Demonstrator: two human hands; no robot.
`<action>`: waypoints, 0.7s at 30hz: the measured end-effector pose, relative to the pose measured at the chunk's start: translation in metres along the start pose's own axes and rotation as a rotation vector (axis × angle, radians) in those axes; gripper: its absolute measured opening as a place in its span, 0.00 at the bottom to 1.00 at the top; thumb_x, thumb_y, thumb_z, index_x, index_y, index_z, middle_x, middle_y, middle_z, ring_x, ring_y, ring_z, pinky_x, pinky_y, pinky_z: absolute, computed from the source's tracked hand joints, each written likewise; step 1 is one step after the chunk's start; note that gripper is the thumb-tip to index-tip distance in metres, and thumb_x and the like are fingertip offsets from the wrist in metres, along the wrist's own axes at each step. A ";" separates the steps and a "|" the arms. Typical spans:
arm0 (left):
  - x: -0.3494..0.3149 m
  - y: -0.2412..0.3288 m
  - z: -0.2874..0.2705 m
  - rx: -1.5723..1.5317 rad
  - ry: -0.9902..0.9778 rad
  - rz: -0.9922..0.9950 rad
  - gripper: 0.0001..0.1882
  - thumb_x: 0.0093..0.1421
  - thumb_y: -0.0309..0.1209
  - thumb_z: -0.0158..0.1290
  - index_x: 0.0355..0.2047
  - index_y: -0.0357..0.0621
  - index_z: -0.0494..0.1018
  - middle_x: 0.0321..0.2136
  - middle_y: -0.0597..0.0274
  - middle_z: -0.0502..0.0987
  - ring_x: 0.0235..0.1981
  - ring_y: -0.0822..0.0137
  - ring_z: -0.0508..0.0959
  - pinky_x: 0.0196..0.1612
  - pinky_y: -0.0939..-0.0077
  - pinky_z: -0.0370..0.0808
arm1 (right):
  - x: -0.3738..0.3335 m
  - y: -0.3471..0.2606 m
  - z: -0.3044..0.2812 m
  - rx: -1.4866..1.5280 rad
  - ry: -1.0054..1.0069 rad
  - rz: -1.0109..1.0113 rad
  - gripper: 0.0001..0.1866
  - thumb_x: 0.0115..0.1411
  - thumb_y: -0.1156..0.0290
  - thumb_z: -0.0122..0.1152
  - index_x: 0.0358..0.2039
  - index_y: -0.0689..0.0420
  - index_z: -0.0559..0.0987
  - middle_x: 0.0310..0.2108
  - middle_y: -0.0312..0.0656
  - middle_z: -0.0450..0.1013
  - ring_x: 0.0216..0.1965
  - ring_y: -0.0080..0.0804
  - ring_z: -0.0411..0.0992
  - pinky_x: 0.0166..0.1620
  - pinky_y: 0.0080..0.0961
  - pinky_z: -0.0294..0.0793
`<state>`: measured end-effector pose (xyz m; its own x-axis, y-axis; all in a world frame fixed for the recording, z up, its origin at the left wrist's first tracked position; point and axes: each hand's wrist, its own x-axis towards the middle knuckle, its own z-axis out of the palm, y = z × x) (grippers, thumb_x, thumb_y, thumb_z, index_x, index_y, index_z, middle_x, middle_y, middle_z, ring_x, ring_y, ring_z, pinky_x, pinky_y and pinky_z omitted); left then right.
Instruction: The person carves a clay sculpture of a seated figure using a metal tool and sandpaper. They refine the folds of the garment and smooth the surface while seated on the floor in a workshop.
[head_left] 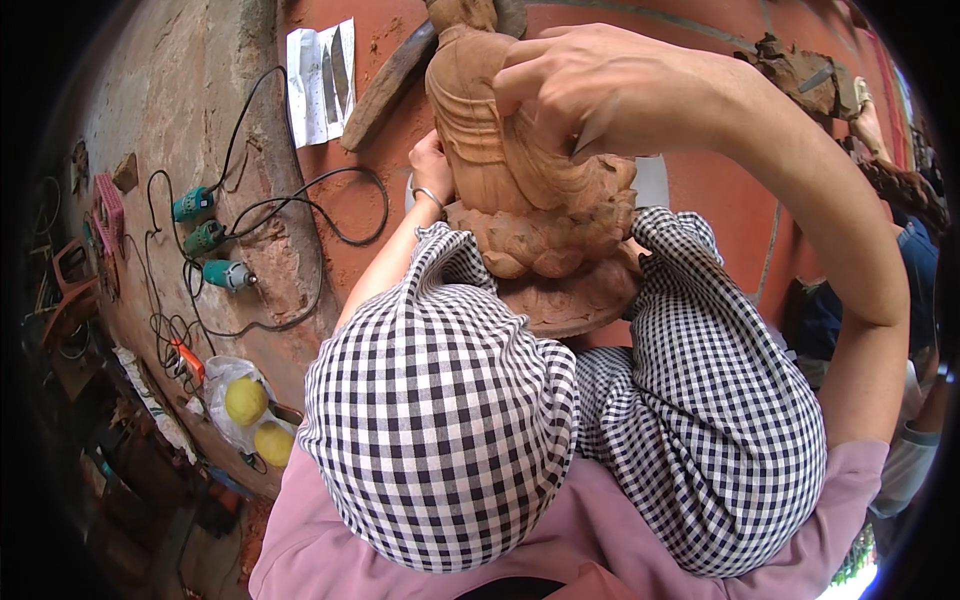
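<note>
A carved brown wooden statue with draped folds stands between my knees, on a petalled base above a round foot. My left hand, with a bracelet at the wrist, is closed against the statue's left side; part of its fingers is hidden behind the wood. From the right, my right arm bends round so that my right hand lies curled against the statue's upper right side. A small greyish edge shows under its fingers, too blurred to name. Black-and-white checked trousers cover my raised knees.
Left of me lie green power tools with black cords, and a plastic bag with yellow round fruit. A wooden bar and a printed sheet lie ahead. Another person's hand and dark wood pieces are at right.
</note>
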<state>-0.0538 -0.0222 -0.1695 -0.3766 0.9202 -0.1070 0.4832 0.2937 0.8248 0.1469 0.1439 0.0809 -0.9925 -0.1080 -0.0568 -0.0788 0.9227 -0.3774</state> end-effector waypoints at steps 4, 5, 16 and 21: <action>0.000 -0.007 -0.001 0.041 -0.001 0.040 0.13 0.54 0.31 0.63 0.38 0.38 0.80 0.32 0.44 0.82 0.35 0.55 0.85 0.38 0.68 0.78 | 0.013 0.003 -0.023 0.177 0.024 -0.033 0.04 0.49 0.75 0.59 0.21 0.61 0.78 0.28 0.43 0.77 0.33 0.42 0.76 0.34 0.37 0.76; 0.000 -0.005 -0.001 0.033 -0.009 0.030 0.13 0.54 0.31 0.63 0.38 0.38 0.80 0.32 0.43 0.82 0.35 0.54 0.85 0.38 0.68 0.78 | 0.015 0.005 -0.019 0.205 0.004 -0.020 0.04 0.50 0.75 0.58 0.24 0.62 0.79 0.29 0.45 0.77 0.34 0.44 0.77 0.36 0.37 0.76; 0.000 -0.026 0.013 -0.123 0.033 -0.050 0.13 0.55 0.30 0.63 0.40 0.39 0.80 0.35 0.45 0.83 0.36 0.58 0.85 0.39 0.68 0.78 | 0.027 -0.008 -0.038 0.124 -0.269 0.140 0.09 0.54 0.73 0.55 0.28 0.64 0.81 0.27 0.54 0.77 0.30 0.50 0.78 0.34 0.39 0.78; 0.000 -0.023 0.012 -0.104 0.018 -0.038 0.12 0.55 0.29 0.63 0.39 0.39 0.80 0.34 0.45 0.83 0.36 0.58 0.85 0.39 0.68 0.78 | 0.024 -0.007 -0.026 0.122 -0.157 0.084 0.08 0.54 0.75 0.55 0.29 0.65 0.80 0.27 0.55 0.77 0.30 0.51 0.78 0.33 0.39 0.78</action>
<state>-0.0551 -0.0254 -0.1948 -0.4073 0.9039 -0.1303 0.3844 0.2991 0.8734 0.1212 0.1446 0.1057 -0.9676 -0.0979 -0.2327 0.0249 0.8803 -0.4738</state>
